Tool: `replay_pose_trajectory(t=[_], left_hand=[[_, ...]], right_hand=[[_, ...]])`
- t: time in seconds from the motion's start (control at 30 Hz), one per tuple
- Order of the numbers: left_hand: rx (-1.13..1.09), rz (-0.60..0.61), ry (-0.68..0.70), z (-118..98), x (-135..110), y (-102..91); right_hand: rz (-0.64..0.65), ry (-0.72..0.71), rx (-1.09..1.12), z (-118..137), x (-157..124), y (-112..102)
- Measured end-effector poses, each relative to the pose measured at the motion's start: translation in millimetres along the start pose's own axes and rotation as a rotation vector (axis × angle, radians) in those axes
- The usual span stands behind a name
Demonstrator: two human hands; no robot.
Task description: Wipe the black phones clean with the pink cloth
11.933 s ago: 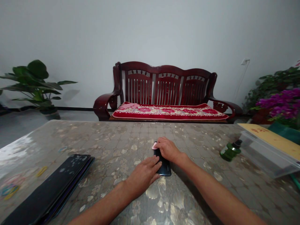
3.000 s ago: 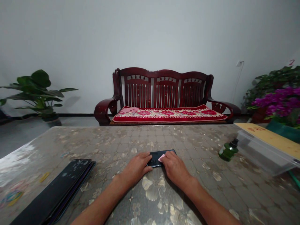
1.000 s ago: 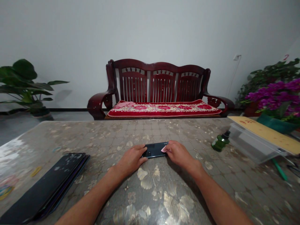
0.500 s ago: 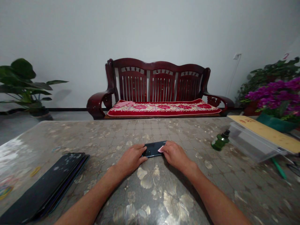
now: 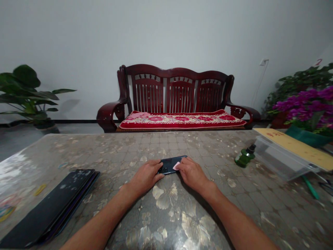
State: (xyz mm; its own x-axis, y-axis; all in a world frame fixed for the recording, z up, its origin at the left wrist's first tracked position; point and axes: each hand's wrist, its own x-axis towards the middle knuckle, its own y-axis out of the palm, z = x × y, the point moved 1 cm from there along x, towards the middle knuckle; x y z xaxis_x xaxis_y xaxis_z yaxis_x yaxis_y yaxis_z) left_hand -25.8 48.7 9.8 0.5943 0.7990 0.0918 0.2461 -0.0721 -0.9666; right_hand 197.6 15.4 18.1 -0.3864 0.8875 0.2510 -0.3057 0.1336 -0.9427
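A dark, glossy smartphone (image 5: 169,164) lies on the patterned tablecloth (image 5: 166,215), its back with the camera patch facing up. My left hand (image 5: 147,174) grips the phone's left end, thumb on the near edge and fingers over the far side. Pinched in my right hand (image 5: 191,172) is a small pink piece of cloth or paper (image 5: 176,166), pressed on the phone's back toward its right end. The fingers of my right hand partly cover that end of the phone.
At the left lies a stack of dark flat panels (image 5: 52,205), near a yellow band (image 5: 40,189). On the right stand a green spray bottle (image 5: 245,156) and a clear plastic box (image 5: 279,161) under a yellow board (image 5: 296,146). A wooden bench (image 5: 179,78) is beyond the table.
My right hand has slid slightly left along the phone with the pink piece. The left hand and the phone have stayed in place.
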Motion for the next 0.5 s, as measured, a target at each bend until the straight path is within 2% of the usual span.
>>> replay_pose_trajectory(t=[0.2, 0.5], left_hand=[[0.001, 0.003, 0.009, 0, 0, -2.2], [-0.022, -0.037, 0.029, 3, 0, 3.0]], right_hand=[[-0.014, 0.144, -0.027, -10, 1, -6], [-0.012, 0.001, 0.003, 8, -1, 4]])
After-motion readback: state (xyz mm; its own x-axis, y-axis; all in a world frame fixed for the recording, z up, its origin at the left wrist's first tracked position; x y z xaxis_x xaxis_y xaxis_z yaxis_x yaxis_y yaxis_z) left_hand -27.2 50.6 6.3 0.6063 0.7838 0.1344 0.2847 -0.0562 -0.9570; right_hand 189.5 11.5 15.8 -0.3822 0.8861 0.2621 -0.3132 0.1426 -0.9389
